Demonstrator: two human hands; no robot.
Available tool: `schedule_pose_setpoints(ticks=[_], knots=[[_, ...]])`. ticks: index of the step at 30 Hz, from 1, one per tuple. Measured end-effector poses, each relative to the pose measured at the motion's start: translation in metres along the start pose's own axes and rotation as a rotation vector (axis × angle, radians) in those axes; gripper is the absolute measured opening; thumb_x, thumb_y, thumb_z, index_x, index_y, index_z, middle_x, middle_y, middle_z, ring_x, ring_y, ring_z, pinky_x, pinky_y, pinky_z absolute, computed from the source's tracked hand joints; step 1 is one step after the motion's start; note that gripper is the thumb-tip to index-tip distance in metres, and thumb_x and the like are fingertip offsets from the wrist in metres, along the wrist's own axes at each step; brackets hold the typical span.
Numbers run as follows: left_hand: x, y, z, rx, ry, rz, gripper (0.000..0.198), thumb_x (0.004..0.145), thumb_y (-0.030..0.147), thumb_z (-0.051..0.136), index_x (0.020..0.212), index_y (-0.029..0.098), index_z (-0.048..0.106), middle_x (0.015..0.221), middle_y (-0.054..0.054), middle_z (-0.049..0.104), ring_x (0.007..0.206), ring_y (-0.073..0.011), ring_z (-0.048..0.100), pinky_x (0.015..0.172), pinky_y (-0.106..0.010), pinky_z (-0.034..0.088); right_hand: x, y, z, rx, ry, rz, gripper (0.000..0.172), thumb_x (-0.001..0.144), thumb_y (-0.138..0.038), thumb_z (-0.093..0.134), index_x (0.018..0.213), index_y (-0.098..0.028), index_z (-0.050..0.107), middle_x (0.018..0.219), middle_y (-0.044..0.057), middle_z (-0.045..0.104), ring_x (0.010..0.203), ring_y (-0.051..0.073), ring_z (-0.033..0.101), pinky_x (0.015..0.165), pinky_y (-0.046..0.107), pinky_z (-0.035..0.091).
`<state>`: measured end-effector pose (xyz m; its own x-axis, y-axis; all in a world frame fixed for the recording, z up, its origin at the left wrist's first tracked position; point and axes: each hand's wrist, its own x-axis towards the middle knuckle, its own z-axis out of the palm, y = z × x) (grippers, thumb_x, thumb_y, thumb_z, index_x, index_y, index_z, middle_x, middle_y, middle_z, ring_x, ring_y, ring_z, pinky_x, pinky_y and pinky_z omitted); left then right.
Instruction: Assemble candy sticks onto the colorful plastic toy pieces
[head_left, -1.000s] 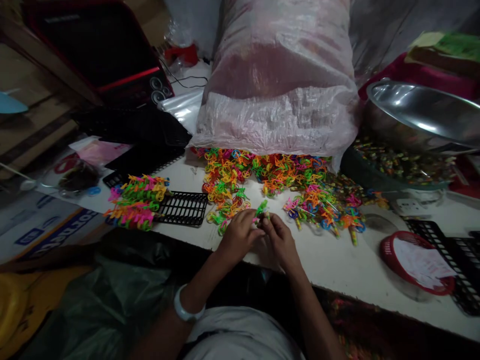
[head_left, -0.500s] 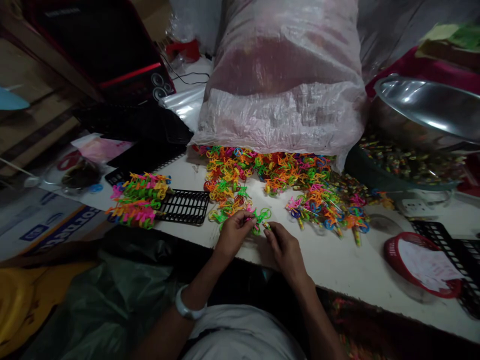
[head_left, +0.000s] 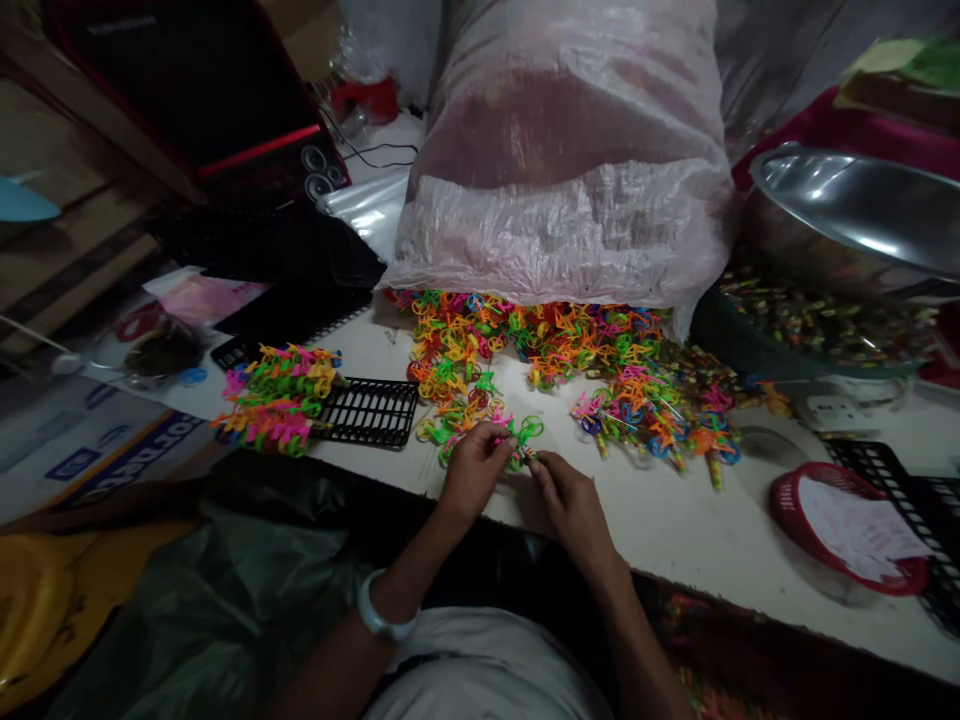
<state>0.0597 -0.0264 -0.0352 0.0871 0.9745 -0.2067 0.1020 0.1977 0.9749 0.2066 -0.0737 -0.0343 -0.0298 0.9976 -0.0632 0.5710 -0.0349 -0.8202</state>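
Green plastic piece (head_left: 531, 428) sits pinched at the fingertips of the left hand (head_left: 472, 470), beside the right hand (head_left: 574, 492), clamped on a small tube (head_left: 529, 455).

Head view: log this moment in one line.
left grip: green toy | right grip: small patterned piece, beside green toy | black rack: colourful toys on left part | pale sack: beyond loose pile

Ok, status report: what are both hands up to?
Left hand pinching a green plastic piece. Right hand holding a small striped piece, partly hidden. Colourful heap just beyond both hands.
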Motion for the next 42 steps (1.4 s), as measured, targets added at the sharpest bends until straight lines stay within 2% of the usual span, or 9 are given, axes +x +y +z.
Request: schedule_pose_setpoints(ticks=[10, 17, 22, 24, 29, 31, 35, 37, 42], knots=[[-0.007, -0.005, 0.006, 0.277, 0.087, 0.189, 0.008, 0.082, 0.021, 0.051, 0.08, 0.019, 0.058, 0.079, -0.001, 0.059, 0.079, -0.015, 0.055, 0.072, -0.025, 0.041, 0.003, 0.002, 0.003, 0.011, -0.044, 0.032, 0.034, 0.095, -0.041, 0.036, 0.1, -0.021, 0.063, 0.086, 0.003, 0.071, 0.076, 0.016, 0.065, 0.066, 0.023, 0.046], [-0.011, -0.021, 0.01, 0.168, 0.038, 0.034, 0.005, 0.08, 0.021, 0.052, 0.077, 0.02, 0.054, 0.071, 0.002, 0.055, 0.068, -0.0134, 0.054, 0.063, -0.024, 0.043, 0.004, 0.023, -0.001, -0.166, -0.078, -0.098, 0.033, 0.095, -0.039, 0.036, 0.103, -0.02, 0.062, 0.09, 0.006, 0.07, 0.082, 0.02, 0.065, 0.069, 0.027, 0.047], [-0.015, -0.019, 0.018, 0.24, -0.002, 0.071, 0.008, 0.085, 0.024, 0.05, 0.085, 0.02, 0.057, 0.08, -0.001, 0.059, 0.077, -0.0152, 0.058, 0.07, -0.027, 0.047, 0.0, 0.021, -0.006, -0.047, -0.083, -0.027, 0.032, 0.095, -0.04, 0.038, 0.101, -0.021, 0.063, 0.091, 0.005, 0.07, 0.082, 0.018, 0.065, 0.071, 0.027, 0.048], [-0.01, -0.01, 0.015, 0.278, 0.008, 0.171, 0.014, 0.087, 0.027, 0.051, 0.096, 0.02, 0.059, 0.094, -0.005, 0.061, 0.085, -0.016, 0.059, 0.077, -0.028, 0.048, 0.001, 0.023, -0.017, -0.013, 0.014, -0.011, 0.031, 0.094, -0.04, 0.04, 0.102, -0.021, 0.063, 0.095, 0.005, 0.069, 0.085, 0.019, 0.064, 0.074, 0.028, 0.049], [0.026, 0.006, -0.014, 0.673, 0.272, 0.395, 0.033, 0.088, 0.029, 0.05, 0.119, 0.018, 0.054, 0.12, -0.013, 0.054, 0.115, -0.0258, 0.047, 0.1, -0.042, 0.038, 0.02, 0.035, -0.058, -0.406, 0.698, -0.025, 0.038, 0.088, -0.034, 0.048, 0.117, -0.012, 0.058, 0.108, 0.018, 0.061, 0.105, 0.03, 0.054, 0.089, 0.047, 0.042], [0.038, 0.004, -0.023, 0.889, 0.299, 0.365, 0.031, 0.083, 0.026, 0.058, 0.112, 0.017, 0.059, 0.118, -0.014, 0.055, 0.114, -0.0303, 0.045, 0.099, -0.047, 0.036, 0.034, 0.034, -0.057, -0.532, 0.761, -0.08, 0.04, 0.086, -0.028, 0.05, 0.123, -0.012, 0.055, 0.114, 0.019, 0.057, 0.11, 0.032, 0.049, 0.092, 0.052, 0.038], [0.042, -0.007, -0.028, 1.013, 0.201, 0.379, 0.014, 0.08, 0.025, 0.062, 0.093, 0.019, 0.064, 0.106, -0.009, 0.06, 0.103, -0.0273, 0.049, 0.093, -0.042, 0.039, 0.059, 0.016, -0.011, -0.397, 0.406, -0.296, 0.035, 0.085, -0.015, 0.044, 0.117, -0.019, 0.058, 0.109, 0.012, 0.059, 0.1, 0.025, 0.053, 0.086, 0.04, 0.044], [0.038, -0.011, -0.032, 0.994, 0.191, 0.374, 0.011, 0.082, 0.026, 0.06, 0.09, 0.019, 0.062, 0.099, -0.007, 0.062, 0.099, -0.0257, 0.05, 0.09, -0.04, 0.04, 0.063, 0.006, 0.016, -0.369, 0.217, -0.292, 0.035, 0.084, -0.016, 0.046, 0.117, -0.019, 0.059, 0.106, 0.012, 0.06, 0.096, 0.024, 0.053, 0.083, 0.038, 0.045], [0.027, -0.01, -0.042, 0.961, 0.224, 0.405, 0.026, 0.086, 0.026, 0.055, 0.111, 0.02, 0.057, 0.114, -0.009, 0.06, 0.109, -0.0263, 0.049, 0.096, -0.042, 0.035, 0.057, 0.002, 0.035, -0.236, 0.11, -0.178, 0.03, 0.087, -0.018, 0.045, 0.113, -0.019, 0.058, 0.097, 0.01, 0.059, 0.091, 0.022, 0.054, 0.082, 0.035, 0.045]])
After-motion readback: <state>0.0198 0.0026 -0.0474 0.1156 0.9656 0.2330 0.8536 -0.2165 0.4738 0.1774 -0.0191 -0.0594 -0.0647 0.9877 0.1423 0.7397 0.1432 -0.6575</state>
